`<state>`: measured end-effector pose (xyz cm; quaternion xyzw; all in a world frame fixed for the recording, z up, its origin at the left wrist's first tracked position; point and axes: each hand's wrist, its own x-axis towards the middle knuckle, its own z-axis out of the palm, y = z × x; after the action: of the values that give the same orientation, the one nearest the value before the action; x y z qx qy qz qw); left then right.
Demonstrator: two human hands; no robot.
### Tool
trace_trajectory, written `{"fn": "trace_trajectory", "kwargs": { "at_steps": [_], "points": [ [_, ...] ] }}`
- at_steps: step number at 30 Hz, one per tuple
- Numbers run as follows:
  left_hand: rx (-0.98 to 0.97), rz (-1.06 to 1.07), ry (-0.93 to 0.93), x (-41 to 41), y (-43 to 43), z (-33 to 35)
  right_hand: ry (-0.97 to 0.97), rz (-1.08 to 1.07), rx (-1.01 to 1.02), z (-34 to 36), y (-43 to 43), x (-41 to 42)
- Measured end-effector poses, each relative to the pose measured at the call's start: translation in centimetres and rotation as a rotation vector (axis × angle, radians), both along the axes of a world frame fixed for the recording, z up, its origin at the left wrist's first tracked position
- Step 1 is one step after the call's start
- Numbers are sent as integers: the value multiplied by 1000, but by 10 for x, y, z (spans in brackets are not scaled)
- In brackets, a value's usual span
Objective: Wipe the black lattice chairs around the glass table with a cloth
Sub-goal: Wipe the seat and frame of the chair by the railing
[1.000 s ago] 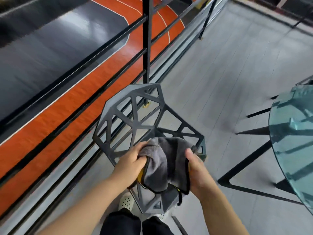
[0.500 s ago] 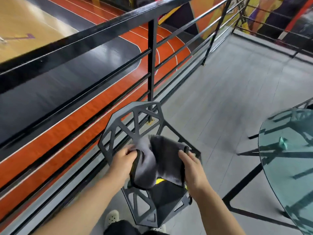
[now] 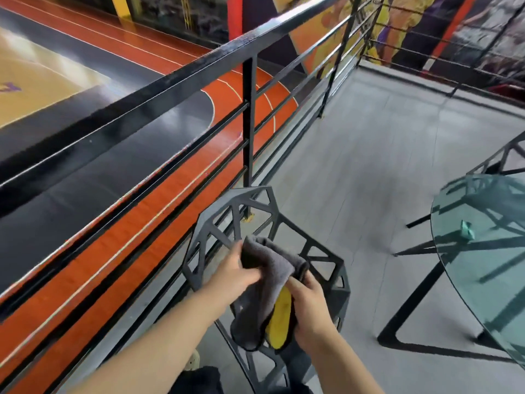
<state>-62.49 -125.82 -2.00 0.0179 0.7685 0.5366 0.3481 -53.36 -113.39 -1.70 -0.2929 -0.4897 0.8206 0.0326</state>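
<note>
Grey-yellow cloth point(image 3: 264, 288) pinched in grips of left hand point(image 3: 235, 275) and right hand point(image 3: 309, 311) over black lattice chair point(image 3: 216, 220); glass counter point(image 3: 483, 251) at three o'clock.

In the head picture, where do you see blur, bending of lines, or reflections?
Head view: the left hand is smeared by motion; the railing bows under the wide lens; the glass table is see-through, its frame showing below; the cloth looks fairly sharp.

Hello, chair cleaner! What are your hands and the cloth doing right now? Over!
Left hand and right hand both grip the cloth. Cloth bunched over the lattice chair, yellow side showing. Railing close behind chair, glass table off right.
</note>
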Motion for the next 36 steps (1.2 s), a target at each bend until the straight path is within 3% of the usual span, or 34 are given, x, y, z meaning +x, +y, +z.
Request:
{"fn": "trace_trajectory", "kwargs": {
  "at_steps": [3, 6, 10, 16, 18, 20, 22, 28, 32, 36],
  "points": [
    [-7, 26, -8, -31, -24, -11, 33, -103, -230, -18, -38, -20],
    [-55, 80, 68, -60, -55, -18, -96, -72, -336, -38, -79, -42],
    [-31, 57, -8, -95, -98, -51, -315, -30, 86, -51, -125, -85],
    [-86, 436, -162, -147, -151, -106, -310, -242, 587, -68, -158, -139],
    [-69, 506, -189, -156, -158, -119, -315, -155, 760, -90, -173, -147],
    [-56, 539, -195, -160, -161, -126, -295, 135, 946, -121, -190, -157],
    [-57, 556, -193, -161, -161, -129, -262, 363, 1003, -150, -206, -166],
    [-100, 572, -123, -167, -158, -140, -253, -6, 1081, -176, -214, -199],
    [-106, 580, -117, -172, -151, -141, -252, 107, 1244, -191, -197, -221],
    [-77, 582, -97, -176, -137, -138, -115, 121, 1198, -201, -185, -226]
  ]
}}
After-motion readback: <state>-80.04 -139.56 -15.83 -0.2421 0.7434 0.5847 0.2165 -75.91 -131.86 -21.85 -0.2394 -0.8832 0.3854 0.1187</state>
